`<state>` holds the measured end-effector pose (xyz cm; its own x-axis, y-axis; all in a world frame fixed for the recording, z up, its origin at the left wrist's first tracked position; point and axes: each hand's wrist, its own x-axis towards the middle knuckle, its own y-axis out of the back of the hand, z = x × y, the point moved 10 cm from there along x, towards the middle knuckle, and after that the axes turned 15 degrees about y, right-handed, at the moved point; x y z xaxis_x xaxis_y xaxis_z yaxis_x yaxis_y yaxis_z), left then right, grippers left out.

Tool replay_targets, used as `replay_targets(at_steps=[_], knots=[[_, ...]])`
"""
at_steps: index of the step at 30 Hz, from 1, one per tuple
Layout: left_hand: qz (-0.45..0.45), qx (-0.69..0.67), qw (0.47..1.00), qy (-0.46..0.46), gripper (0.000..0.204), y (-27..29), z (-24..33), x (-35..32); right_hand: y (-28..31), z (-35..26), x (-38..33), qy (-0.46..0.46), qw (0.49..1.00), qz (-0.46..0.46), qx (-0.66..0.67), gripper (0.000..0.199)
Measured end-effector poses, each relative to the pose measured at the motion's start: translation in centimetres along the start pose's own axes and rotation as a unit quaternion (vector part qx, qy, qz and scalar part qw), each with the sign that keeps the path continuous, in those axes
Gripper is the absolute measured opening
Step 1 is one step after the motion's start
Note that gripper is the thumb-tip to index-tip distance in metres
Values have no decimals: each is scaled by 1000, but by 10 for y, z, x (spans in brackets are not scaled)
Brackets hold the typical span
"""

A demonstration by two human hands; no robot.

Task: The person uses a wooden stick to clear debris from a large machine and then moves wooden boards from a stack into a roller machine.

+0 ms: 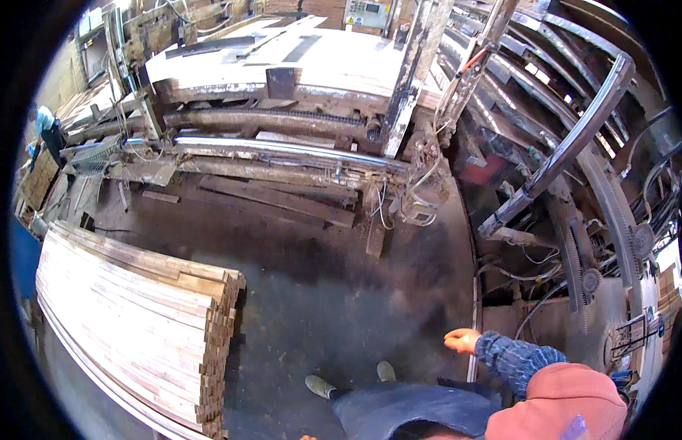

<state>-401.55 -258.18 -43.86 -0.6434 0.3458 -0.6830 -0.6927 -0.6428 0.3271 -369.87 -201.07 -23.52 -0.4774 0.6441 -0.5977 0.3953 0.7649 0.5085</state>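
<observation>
My right hand (462, 341) wears an orange glove, and its blue plaid sleeve enters from the lower right. It hangs over the dark concrete floor (333, 308) with fingers loosely curled and nothing in it, just left of a thin upright metal strip (474, 315). Only an orange sliver of my left hand (308, 438) shows at the bottom edge, so its grip is hidden. My jeans and two grey shoes (320, 386) are below. A tall stack of pale wooden boards (128, 323) stands to my left.
A long, grimy wood-working machine (282, 147) with rails and a pale bed spans the far side. Curved steel frames, gears and cables (597, 242) fill the right. Loose planks (275, 198) lie on the floor. Another person in blue (46, 128) stands far left.
</observation>
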Motion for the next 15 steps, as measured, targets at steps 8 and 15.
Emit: replay_targets(at_steps=[8,15], knots=[[-101,43,994,12,29,-61,-24,-96,24,15,-20,-86,995,11,-45,34],[-104,69,992,13,32,12,29,-4,-29,-18,5,-50,998,3,35,42]])
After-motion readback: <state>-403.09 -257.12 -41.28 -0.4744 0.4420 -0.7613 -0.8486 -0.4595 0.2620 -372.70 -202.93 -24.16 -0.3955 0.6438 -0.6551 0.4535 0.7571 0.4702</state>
